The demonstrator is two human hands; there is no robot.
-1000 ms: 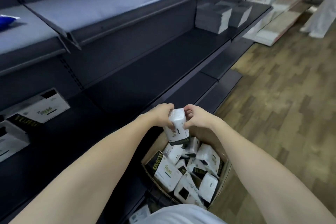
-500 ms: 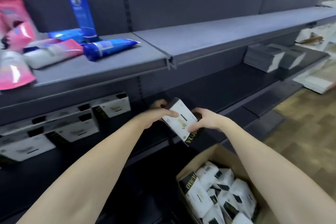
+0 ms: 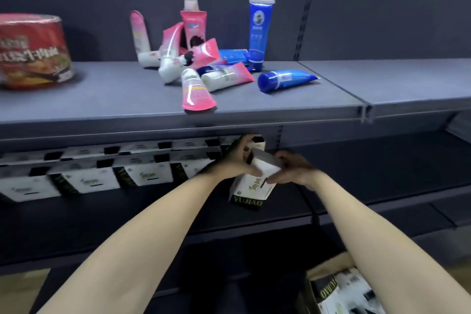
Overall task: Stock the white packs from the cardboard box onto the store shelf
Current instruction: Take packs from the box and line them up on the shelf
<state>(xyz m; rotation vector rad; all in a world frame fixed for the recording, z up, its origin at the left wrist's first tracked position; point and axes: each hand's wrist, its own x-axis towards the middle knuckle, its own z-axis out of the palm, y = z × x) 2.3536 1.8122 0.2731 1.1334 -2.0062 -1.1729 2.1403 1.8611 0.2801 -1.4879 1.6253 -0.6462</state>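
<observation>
Both hands — left hand (image 3: 238, 160), right hand (image 3: 293, 169) — gripped one white pack (image 3: 254, 182) just right of the shelved row of packs (image 3: 102, 173).

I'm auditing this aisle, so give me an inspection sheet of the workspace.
Surface: dark middle shelf, bare right of the hands.
Job's things: white pack held by both hands; stocked row of packs at left; cardboard box below, still holding packs.
Clutter: pink tubes, blue tubes and a red tub on the upper shelf.
Hands: left hand and right hand grip the pack.
Cables: nothing seen.
Surroundings: dark back panel.
</observation>
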